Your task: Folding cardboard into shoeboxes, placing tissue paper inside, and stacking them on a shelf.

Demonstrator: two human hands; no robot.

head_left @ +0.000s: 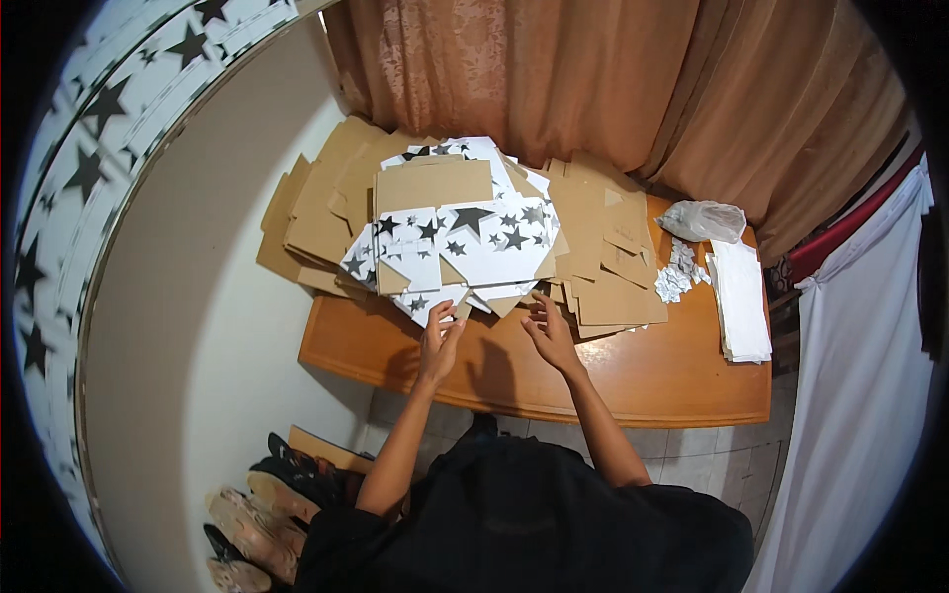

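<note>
A pile of flat cardboard box blanks [465, 232], brown on one side and white with black stars on the other, covers the back of a wooden table [633, 381]. My left hand [438, 339] reaches to the near edge of the pile, its fingertips touching the lowest star-printed blank [427, 302]. My right hand [550, 331] hovers just right of it with fingers spread, close to the pile's front edge and holding nothing.
Plain brown blanks [608, 257] lie stacked at the right of the pile. Further right are a clear plastic bag [704, 219], small white scraps [676, 277] and a stack of white sheets [743, 301]. Shoes [259, 514] sit on the floor at lower left. Curtains hang behind.
</note>
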